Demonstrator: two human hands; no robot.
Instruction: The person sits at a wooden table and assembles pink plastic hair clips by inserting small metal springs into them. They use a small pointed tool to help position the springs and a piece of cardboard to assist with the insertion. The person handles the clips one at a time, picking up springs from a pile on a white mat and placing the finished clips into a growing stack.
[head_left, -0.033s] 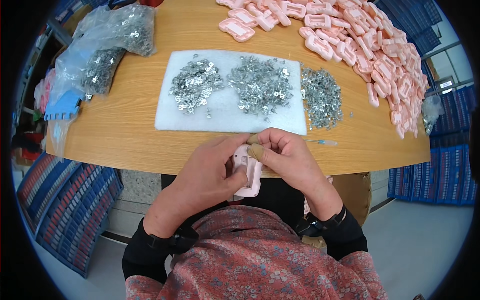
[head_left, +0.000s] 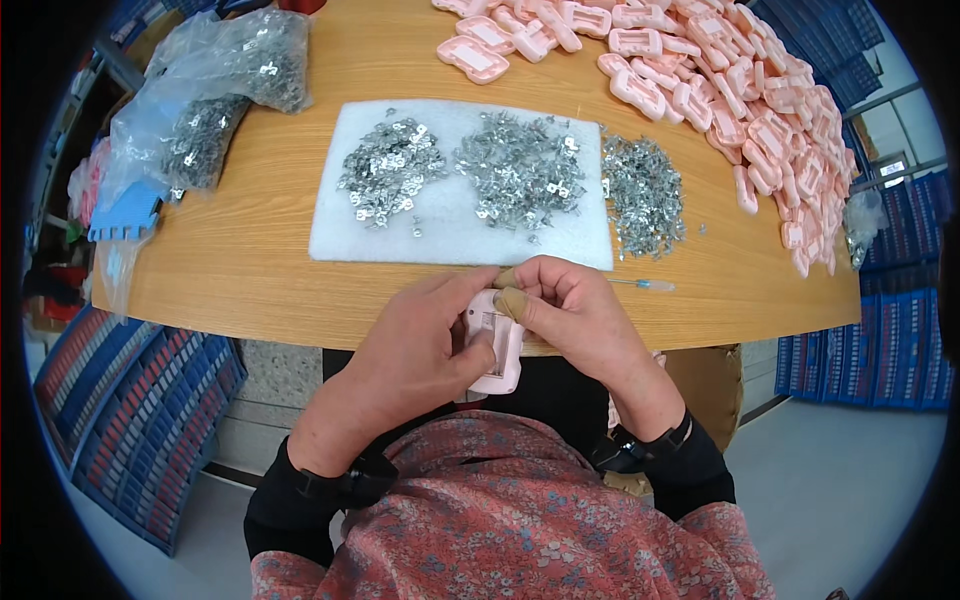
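Note:
Close to the table's near edge, my left hand (head_left: 425, 335) is wrapped round a pale pink plastic casing (head_left: 508, 362) with a rectangular recess. Its thumb lies in that recess. My right hand (head_left: 565, 310) pinches the casing's far end; tan covers wrap its thumb and index fingertip. Whether a small metal piece sits under that thumb is hidden. Beyond my hands lies a white foam sheet (head_left: 330, 225), bearing a left heap of flat metal pieces (head_left: 392, 170) and a right heap of metal pieces (head_left: 522, 170).
A third heap of small metal parts (head_left: 643, 195) lies right of the foam. Many pink casings (head_left: 730, 100) are piled at the far right. A thin tool with a bluish clear end (head_left: 655, 285) lies near my right hand. Plastic bags of metal parts (head_left: 265, 65) stand at the far left.

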